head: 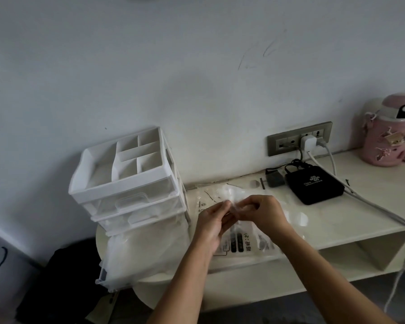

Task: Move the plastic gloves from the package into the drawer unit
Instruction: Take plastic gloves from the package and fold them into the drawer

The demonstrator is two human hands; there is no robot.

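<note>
Plastic glove (233,195) pinched by left hand (214,220) & right hand (263,212), grips closed.

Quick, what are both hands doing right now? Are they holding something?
The left hand pinches a thin plastic glove.
The right hand pinches the same glove, fingers curled.

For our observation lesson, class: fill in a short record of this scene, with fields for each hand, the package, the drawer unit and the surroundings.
left hand: pinches a clear plastic glove
right hand: pinches the same glove, close to the left hand
package: lies flat on the white desk, below the hands
drawer unit: white, left of the package
lowest drawer: pulled out, seems to hold clear plastic
surroundings: black box and pink bottle to the right
</note>
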